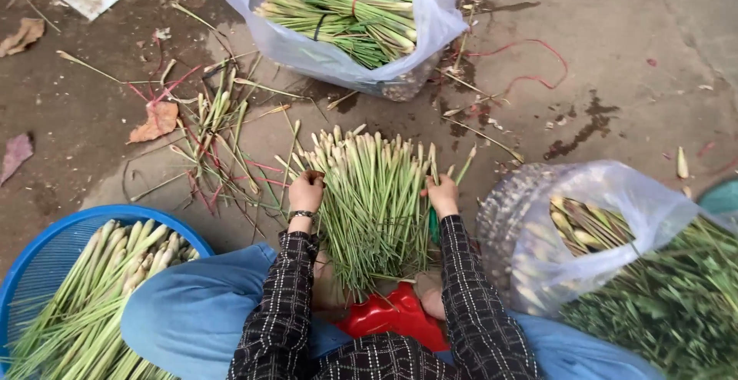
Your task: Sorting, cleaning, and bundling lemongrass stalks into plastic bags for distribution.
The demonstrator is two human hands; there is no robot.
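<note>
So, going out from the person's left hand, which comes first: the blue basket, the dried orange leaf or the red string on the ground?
1. Dried orange leaf, up-left of the left hand.
2. Blue basket, lower left by the knee.
3. Red string, far upper right, past the stalk bundle.

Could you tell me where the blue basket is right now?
The blue basket sits at the head view's lower left, beside the person's left knee, holding stalks.

blue basket (pixel 31 268) of stalks, two plastic bags (pixel 430 26), dry leaf (pixel 156 121)
</note>
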